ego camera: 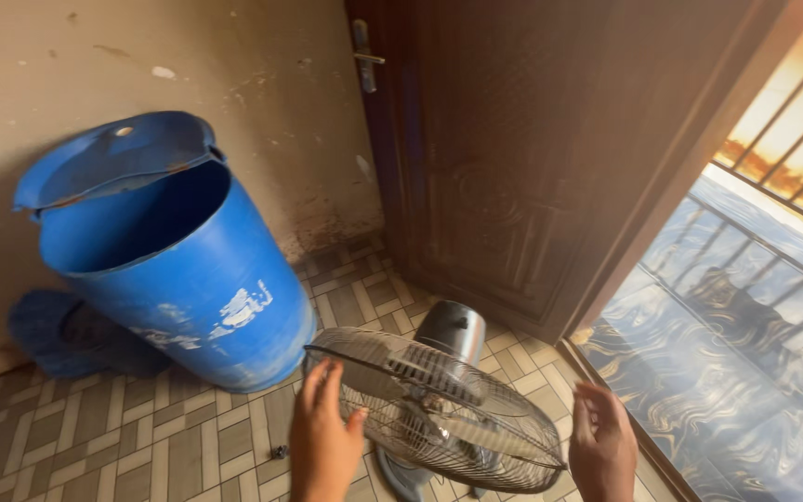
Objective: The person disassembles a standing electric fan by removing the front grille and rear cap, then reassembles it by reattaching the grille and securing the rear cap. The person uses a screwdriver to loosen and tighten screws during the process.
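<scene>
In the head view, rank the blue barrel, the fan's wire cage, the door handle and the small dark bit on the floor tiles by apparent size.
1. Blue barrel
2. Fan's wire cage, though it sits nearer the camera
3. Door handle
4. Small dark bit

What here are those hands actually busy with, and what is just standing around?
In hand:
- left hand, on the fan's wire grille
- right hand, at the grille's other edge
- fan's grey motor housing

Standing around:
- blue barrel, lid ajar
- blue cloth
- brown door
- small dark piece on the floor
</scene>
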